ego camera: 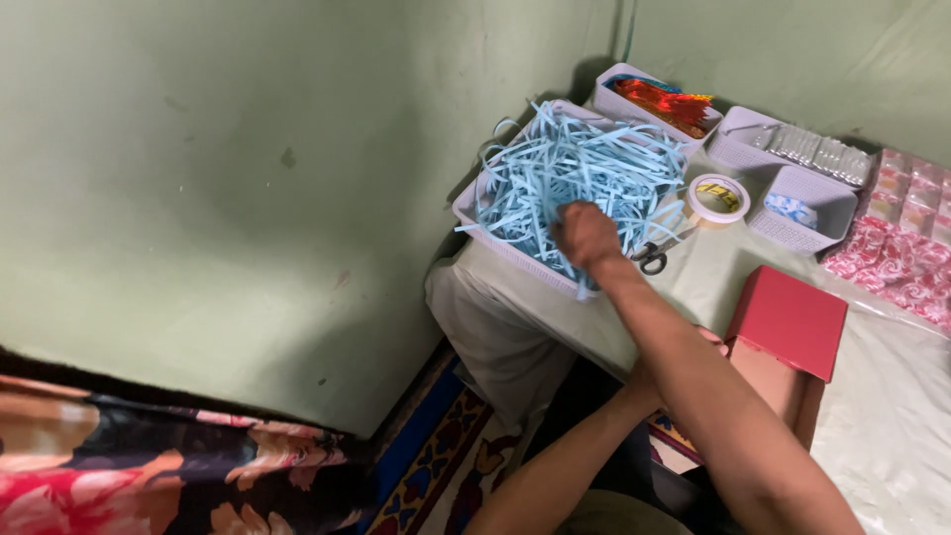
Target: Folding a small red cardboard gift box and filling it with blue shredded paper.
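Note:
My right hand reaches across into a white basket heaped with light blue paper strips. Its fingers are closed in the strips at the basket's near edge. My left arm passes under the right forearm, and my left hand is mostly hidden behind it, close to an open brown box. A red box lid leans against that box. Whether the left hand grips the box is not visible.
Black-handled scissors and a roll of tape lie just right of the basket. Behind them stand small white baskets holding orange foil, clear packets and a blue-and-white item. Pink wrapped packs lie far right. A green wall rises on the left.

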